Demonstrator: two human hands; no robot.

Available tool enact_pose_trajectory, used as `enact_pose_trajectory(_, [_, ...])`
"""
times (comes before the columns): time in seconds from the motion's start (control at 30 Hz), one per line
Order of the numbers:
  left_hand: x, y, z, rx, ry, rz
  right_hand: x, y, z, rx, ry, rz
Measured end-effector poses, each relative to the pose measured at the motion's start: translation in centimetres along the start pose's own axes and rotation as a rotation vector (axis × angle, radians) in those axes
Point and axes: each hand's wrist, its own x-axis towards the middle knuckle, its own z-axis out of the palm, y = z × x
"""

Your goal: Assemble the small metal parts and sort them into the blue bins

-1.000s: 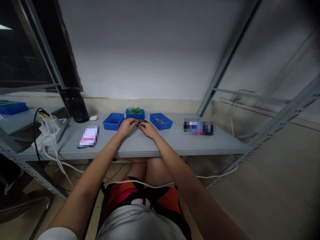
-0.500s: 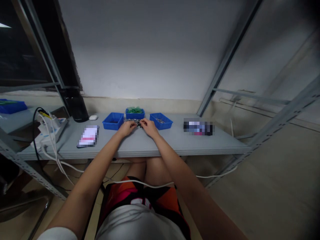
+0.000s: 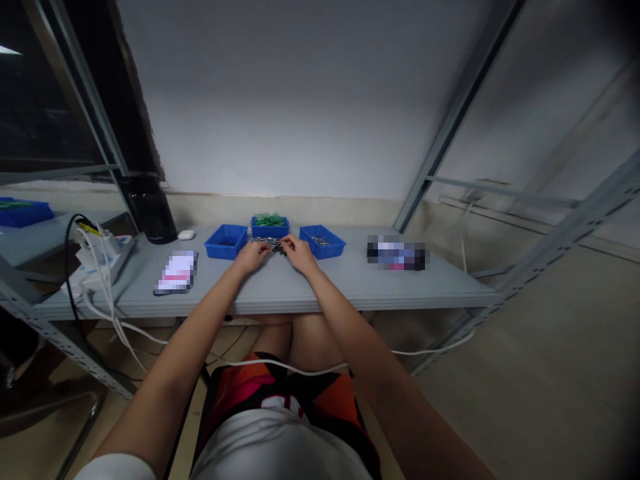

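Observation:
Both hands meet over a pile of small, thin metal pieces (image 3: 270,241) on the grey table (image 3: 280,287). My left hand (image 3: 254,255) lies at the pile's left side, fingers drawn together; what they pinch is too small to name. At the right side, my right hand (image 3: 296,253) is closed the same way, its fingertips near dark bits in the pile. Around the pile stand a left blue bin (image 3: 227,251) with a dark inside, a back blue bin (image 3: 270,231) heaped with green pieces (image 3: 270,220), and a right blue bin (image 3: 327,251) with thin metal pieces (image 3: 320,241).
Left on the table are a blurred-out phone (image 3: 177,272), a white earbud case (image 3: 187,235), a black bottle (image 3: 154,212) and a power strip (image 3: 107,263) with cables. A pixelated object (image 3: 397,255) lies to the right. Metal rack posts (image 3: 450,127) frame the table.
My right hand's fingertips have shifted very slightly over the pile. My left hand stays almost where it was, and the bins have not moved.

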Motion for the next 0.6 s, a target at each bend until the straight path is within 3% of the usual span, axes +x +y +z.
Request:
enact_pose_trajectory(0.47, [-0.01, 0.22, -0.08, -0.01, -0.006, 0.013, 0.21, 0.64, 0.22, -0.03, -0.036, 0.021])
enact_pose_trajectory(0.6, [-0.03, 0.44, -0.24, -0.035, 0.077, 0.075, 0.13, 0.95, 0.28, -0.07, -0.082, 0.013])
